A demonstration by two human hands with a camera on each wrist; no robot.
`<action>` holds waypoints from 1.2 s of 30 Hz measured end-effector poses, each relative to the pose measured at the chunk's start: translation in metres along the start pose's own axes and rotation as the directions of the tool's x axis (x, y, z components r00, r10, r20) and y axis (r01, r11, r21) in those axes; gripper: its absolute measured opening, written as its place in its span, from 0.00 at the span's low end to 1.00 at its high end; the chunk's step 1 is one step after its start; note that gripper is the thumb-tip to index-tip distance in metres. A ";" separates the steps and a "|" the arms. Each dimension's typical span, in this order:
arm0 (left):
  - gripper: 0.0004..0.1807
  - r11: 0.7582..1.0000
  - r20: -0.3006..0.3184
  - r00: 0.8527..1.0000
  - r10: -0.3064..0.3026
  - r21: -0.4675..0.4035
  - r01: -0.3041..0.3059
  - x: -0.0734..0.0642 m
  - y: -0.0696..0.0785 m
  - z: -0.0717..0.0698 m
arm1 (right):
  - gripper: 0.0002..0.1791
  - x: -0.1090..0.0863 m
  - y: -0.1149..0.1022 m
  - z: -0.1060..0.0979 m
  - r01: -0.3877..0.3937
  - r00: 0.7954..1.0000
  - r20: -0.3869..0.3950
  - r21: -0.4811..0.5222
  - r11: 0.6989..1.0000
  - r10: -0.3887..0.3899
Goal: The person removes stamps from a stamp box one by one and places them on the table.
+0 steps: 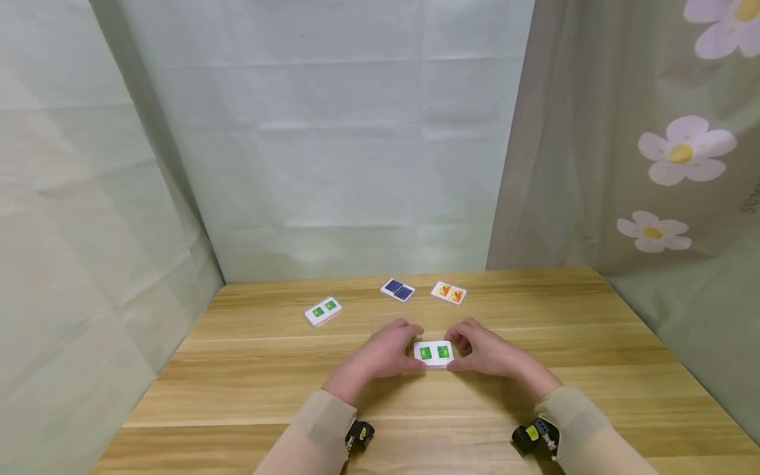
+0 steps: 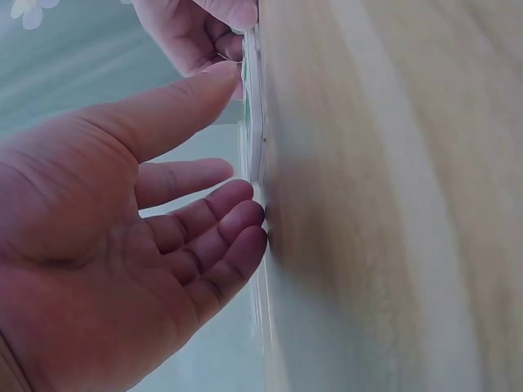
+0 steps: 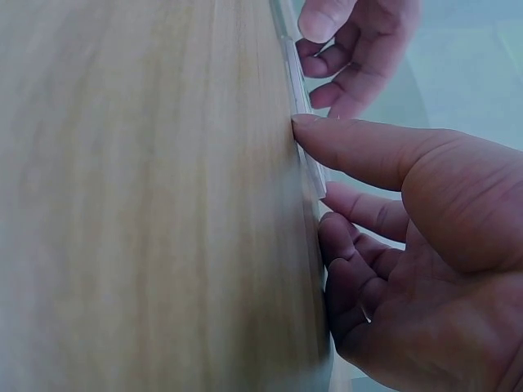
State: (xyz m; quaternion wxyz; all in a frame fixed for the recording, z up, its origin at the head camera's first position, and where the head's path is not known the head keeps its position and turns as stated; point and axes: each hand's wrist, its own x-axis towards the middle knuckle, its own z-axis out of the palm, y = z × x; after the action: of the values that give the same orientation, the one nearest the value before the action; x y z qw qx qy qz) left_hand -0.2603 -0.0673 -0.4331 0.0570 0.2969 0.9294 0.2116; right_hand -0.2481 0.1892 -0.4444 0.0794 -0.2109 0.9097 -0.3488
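A white card [image 1: 434, 353] with 2 green pictures lies flat on the wood-grain tabletop [image 1: 237, 376], between the person's 2 hands, its long edges running from hand to hand. The left hand [image 1: 386, 351] takes the card's left end: the grip is closed around it, thumb at the near long edge, index finger at the far side. The right hand [image 1: 488, 349] matches this at the right end, its grip also closed on the card, thumb at the near corner and index finger by the far one. Side on, the card's edge looks layered; whether it is 1 piece or several, I cannot tell.

Just beyond the left hand, a faint clear sheet [image 1: 380, 322] shows its straight edges, partly hidden by the fingers. Farther back, 3 more cards lie well apart from the hands: a slanted card with 2 green pictures [image 1: 323, 311] to the left, a dark blue card [image 1: 397, 290] near the back edge, and a card with 2 orange-red pictures [image 1: 448, 292] to its right. Bare wood separates these 3. Both hands are well in from the tabletop's side edges; pale cloth [image 1: 356, 165] hangs behind its back edge.
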 end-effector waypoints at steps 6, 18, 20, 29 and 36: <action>0.36 1.000 0.013 1.000 -0.017 0.021 0.017 0.003 0.002 0.002 | 0.23 0.000 -0.001 0.000 -0.003 1.000 0.002 0.001 1.000 0.003; 0.30 0.999 0.000 1.000 -0.003 0.036 0.003 0.005 0.001 0.004 | 0.23 0.000 0.003 -0.001 0.000 1.000 0.008 0.006 1.000 0.000; 0.29 0.999 -0.002 1.000 -0.004 0.033 0.004 0.005 0.002 0.004 | 0.23 0.000 0.003 -0.002 -0.003 1.000 0.007 0.011 1.000 0.003; 0.27 0.999 0.007 1.000 -0.024 0.026 0.023 0.009 0.003 0.007 | 0.25 -0.003 0.008 -0.008 0.011 1.000 0.017 0.069 0.998 -0.013; 0.27 0.999 0.008 1.000 -0.031 0.021 0.030 0.011 0.004 0.009 | 0.19 0.002 0.011 -0.012 -0.027 1.000 0.012 0.154 0.988 0.025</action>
State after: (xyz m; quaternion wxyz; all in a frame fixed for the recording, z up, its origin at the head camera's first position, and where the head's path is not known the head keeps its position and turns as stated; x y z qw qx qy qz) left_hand -0.2651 -0.0546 -0.4390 0.0608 0.2841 0.9358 0.1996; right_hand -0.2569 0.2032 -0.4430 0.1047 -0.1941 0.8822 -0.4160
